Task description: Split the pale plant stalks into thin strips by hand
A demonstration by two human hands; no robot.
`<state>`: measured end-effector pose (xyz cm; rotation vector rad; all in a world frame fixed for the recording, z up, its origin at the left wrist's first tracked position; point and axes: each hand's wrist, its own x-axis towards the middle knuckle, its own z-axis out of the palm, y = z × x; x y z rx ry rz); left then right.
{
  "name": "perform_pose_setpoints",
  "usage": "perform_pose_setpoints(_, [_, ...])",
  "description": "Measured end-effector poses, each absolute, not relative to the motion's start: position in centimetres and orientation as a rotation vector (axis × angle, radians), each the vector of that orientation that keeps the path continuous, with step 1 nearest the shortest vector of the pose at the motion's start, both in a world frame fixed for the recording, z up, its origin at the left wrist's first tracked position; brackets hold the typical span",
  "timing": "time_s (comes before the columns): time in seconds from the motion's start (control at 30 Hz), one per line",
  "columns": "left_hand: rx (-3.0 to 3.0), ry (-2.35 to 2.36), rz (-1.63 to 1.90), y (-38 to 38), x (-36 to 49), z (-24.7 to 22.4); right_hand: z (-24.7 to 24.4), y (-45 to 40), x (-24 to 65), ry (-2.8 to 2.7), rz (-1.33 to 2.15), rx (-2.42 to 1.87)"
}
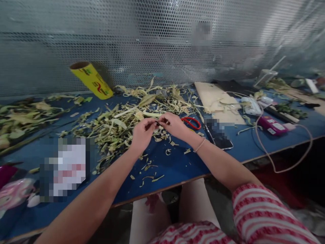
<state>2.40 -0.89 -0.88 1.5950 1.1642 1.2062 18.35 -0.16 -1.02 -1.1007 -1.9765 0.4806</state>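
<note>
My left hand (144, 131) and my right hand (172, 124) meet over the blue table (172, 166). Their fingertips pinch a small, thin dark piece (157, 122) between them; its kind is too small to make out. Behind and left of my hands spreads a loose heap of wilted, pale green plant trimmings (111, 134), with leaves and stems mixed. Just past my right hand lie red-handled scissors (191, 122), partly hidden by the hand. Small scraps of leaf (149, 166) are scattered on the tabletop near my wrists.
A yellow cardboard tube (93, 81) leans by the perforated metal wall (162, 40). To the right are a phone (219, 135), a tan board (218, 105) and a purple power bank (272, 125) with a cable looping over the table edge. Leafy stems (25, 118) lie at left.
</note>
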Motion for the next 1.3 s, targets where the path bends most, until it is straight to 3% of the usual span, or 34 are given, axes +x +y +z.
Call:
perform_pose_setpoints(0.77, [1.379,1.160,1.264,-0.7,2.8,-2.1,-1.1,-0.7,18.5,-2.352,-0.173,-1.057])
perform_pose_setpoints(1.07, [1.152,1.049,1.236,-0.9,3.1,-1.7,-2.0,0.2,18.8,-2.136,0.144,-1.010])
perform_pose_setpoints(1.3, [1.296,1.015,1.194,-0.8,2.7,-1.5,-2.3,0.5,18.3,-2.011,0.398,-0.987])
